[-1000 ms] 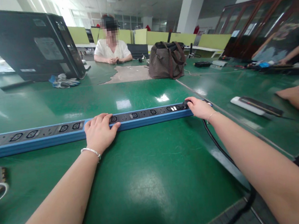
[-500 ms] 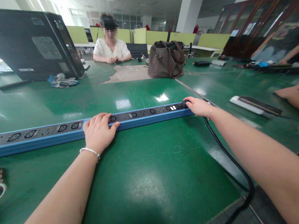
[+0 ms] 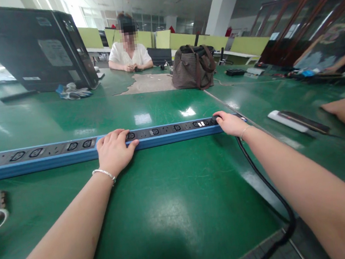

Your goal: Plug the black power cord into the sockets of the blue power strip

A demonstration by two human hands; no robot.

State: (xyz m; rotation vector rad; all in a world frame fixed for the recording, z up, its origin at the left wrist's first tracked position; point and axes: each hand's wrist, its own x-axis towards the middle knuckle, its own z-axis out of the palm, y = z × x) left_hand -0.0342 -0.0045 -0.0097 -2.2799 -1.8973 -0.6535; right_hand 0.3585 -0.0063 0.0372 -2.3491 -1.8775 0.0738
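Note:
A long blue power strip [image 3: 161, 140] with black sockets lies across the green table. My left hand [image 3: 115, 146] grips the strip near its visible middle, fingers over the top and thumb along the near side. At the strip's right end, my right hand [image 3: 229, 123] pinches a black plug [image 3: 214, 119], partly hidden by the fingers, at the last sockets. A thick black cable [image 3: 260, 173] runs from below that hand and curves down over the table's near edge.
A black computer case [image 3: 47, 48] stands at the back left beside gloves [image 3: 75, 92]. Farther back are a brown bag [image 3: 192, 67] and a seated person [image 3: 129, 55]. A white-and-black bar [image 3: 298, 121] lies at right, near another person's hand [image 3: 344, 110].
The view has shifted slightly. Both hands keep their places on the strip and the plug.

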